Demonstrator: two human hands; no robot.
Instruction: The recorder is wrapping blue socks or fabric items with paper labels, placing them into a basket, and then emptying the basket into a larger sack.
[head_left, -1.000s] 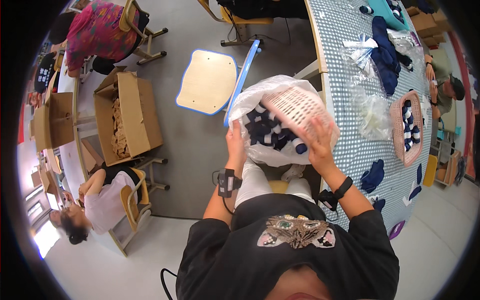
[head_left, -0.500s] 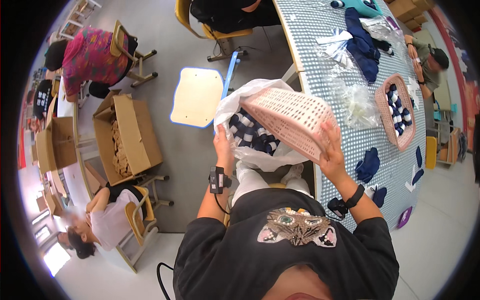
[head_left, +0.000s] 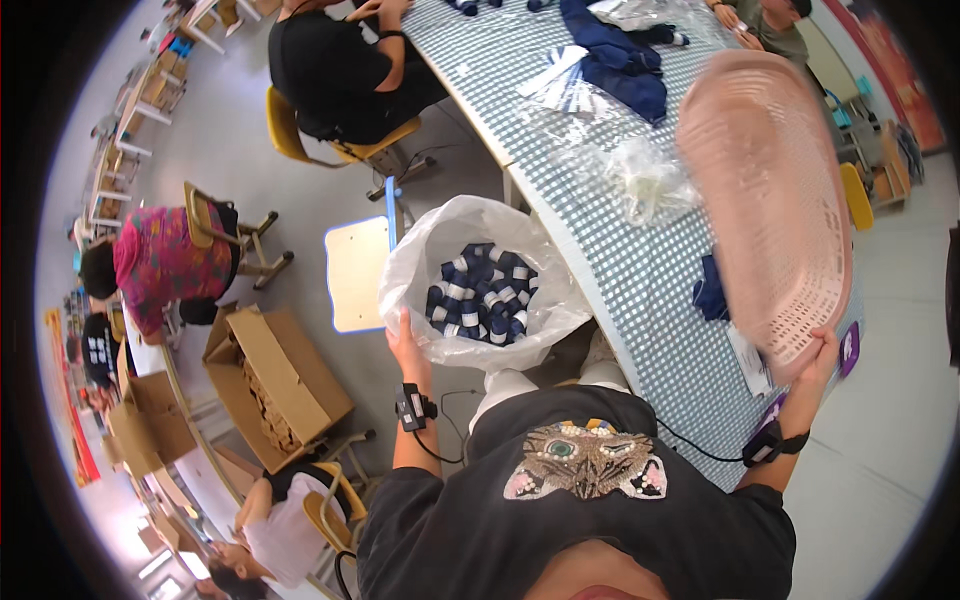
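My left hand [head_left: 407, 347] grips the rim of a large white plastic bag [head_left: 555, 325], which stands wide-mouthed beside the table. Inside it lie many small navy rolled bundles [head_left: 485, 295] with white bands, like rolled socks. My right hand [head_left: 815, 358] is closed on the near end of a long pink perforated plastic basket [head_left: 765, 200], held tilted above the right side of the table. Motion blurs the basket; no bundles show in it. Part of a navy cloth piece [head_left: 710, 290] shows beside the basket, which hides much of the table behind it.
The table [head_left: 600, 250] has a checked cloth, with clear plastic wrapping [head_left: 645, 180] and navy fabric [head_left: 620, 75] farther back. A chair with a pale board [head_left: 357, 280] stands left of the bag, near an open carton [head_left: 285, 385]. Several people sit around.
The pink basket has swung from over the bag to the right, above the table, in my right hand. The bag's mouth and its bundles are now uncovered. My view has turned.
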